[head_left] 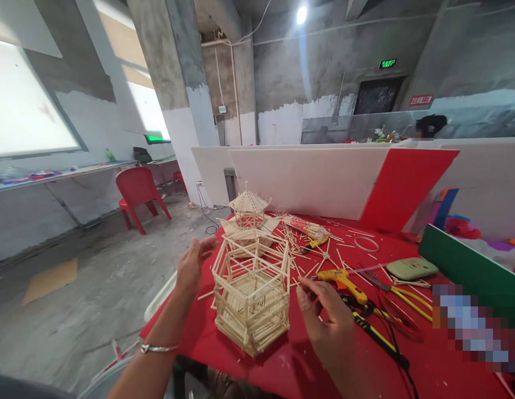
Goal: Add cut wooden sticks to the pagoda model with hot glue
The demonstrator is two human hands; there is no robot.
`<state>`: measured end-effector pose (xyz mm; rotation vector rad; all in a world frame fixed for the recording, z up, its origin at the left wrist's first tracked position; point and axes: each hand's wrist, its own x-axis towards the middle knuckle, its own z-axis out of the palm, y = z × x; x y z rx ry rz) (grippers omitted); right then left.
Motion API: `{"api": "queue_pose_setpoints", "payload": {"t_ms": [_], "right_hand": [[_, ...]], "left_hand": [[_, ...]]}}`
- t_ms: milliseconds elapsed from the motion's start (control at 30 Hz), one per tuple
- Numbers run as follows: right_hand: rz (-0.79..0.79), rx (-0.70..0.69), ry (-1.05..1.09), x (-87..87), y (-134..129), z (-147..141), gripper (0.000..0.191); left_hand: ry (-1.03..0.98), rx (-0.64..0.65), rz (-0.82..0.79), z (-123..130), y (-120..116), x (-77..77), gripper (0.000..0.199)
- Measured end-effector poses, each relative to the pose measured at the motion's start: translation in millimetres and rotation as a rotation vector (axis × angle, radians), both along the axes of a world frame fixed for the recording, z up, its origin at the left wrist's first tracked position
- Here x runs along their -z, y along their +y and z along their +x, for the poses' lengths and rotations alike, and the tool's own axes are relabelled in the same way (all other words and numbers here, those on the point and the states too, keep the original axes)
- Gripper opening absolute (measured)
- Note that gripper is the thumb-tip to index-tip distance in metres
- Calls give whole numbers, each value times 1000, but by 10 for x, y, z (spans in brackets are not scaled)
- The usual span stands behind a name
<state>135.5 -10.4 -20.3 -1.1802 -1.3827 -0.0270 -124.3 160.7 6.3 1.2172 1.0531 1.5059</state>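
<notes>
Stick frame [246, 310], hexagonal: one, at tabletop's [301, 360] near edge. Left hand [191, 269]: fingers extended, beside frame. Right hand [327, 310]: fingers part-curled; whether pinching anything, cannot tell. Step, seemingly: frame-building, between placements. Next contact calls for light, steady fingertips.

grey-white walls [278, 124] | concrete floor [103, 260] | red chair [136, 187] | lit lamp [302, 15]

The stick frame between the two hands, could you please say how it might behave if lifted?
The stick frame is probably light for its size, being thinly built and full of gaps. Its slender upper bars look fragile and might snap if squeezed. It seems unlikely to roll, given its flat-sided, many-cornered base on the red table.
</notes>
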Motion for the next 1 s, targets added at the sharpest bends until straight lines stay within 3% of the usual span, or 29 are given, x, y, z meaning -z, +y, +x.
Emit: {"api": "queue_pose_setpoints", "payload": {"t_ms": [267, 567, 767, 867, 1000], "right_hand": [[-51, 9, 5, 141, -167, 99, 25], [-25, 22, 3, 117, -255, 137, 24], [-97, 13, -72, 125, -350, 167, 21], [-213, 136, -180, 208, -309, 379, 23], [-363, 366, -255, 308, -229, 865, 28]], "left_hand": [[77, -89, 14, -125, -130, 22, 69], [457, -177, 372, 29, -625, -473, 65], [717, -137, 675, 188, -918, -670, 55], [751, -114, 793, 328, -1066, -763, 47], [704, -156, 841, 508, -1299, -876, 33]]}}
